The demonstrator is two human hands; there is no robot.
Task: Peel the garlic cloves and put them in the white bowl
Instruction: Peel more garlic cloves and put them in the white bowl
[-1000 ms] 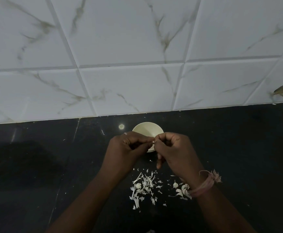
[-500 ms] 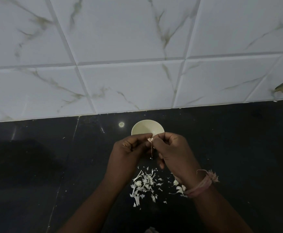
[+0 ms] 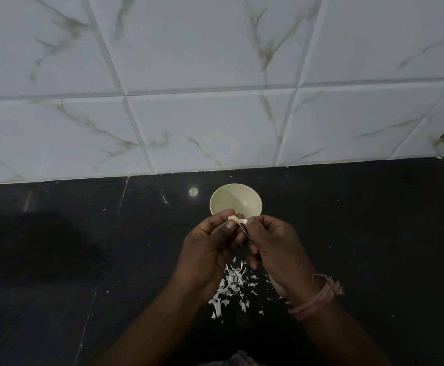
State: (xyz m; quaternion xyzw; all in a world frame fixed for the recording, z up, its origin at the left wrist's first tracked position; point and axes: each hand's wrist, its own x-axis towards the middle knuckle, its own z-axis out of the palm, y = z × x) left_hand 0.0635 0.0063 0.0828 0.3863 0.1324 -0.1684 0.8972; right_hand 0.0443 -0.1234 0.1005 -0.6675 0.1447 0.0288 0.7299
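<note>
Peelings [image 3: 230, 285] litter the counter [image 3: 83, 260] nearest. Above them, left hand [image 3: 210, 247] pinches the clove [image 3: 235, 220]; right hand [image 3: 273, 244] pinches its loose skin. Clove judged small, light, slippery: hold firmly at its ends. Bowl [image 3: 235, 200] just beyond

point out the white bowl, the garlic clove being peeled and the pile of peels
small round white bowl [image 3: 235, 199], head view, inner wall
pale garlic clove [image 3: 236, 220], head view, exposed top between the fingertips
pile of white garlic peels [image 3: 231, 285], head view, middle of the heap
</note>
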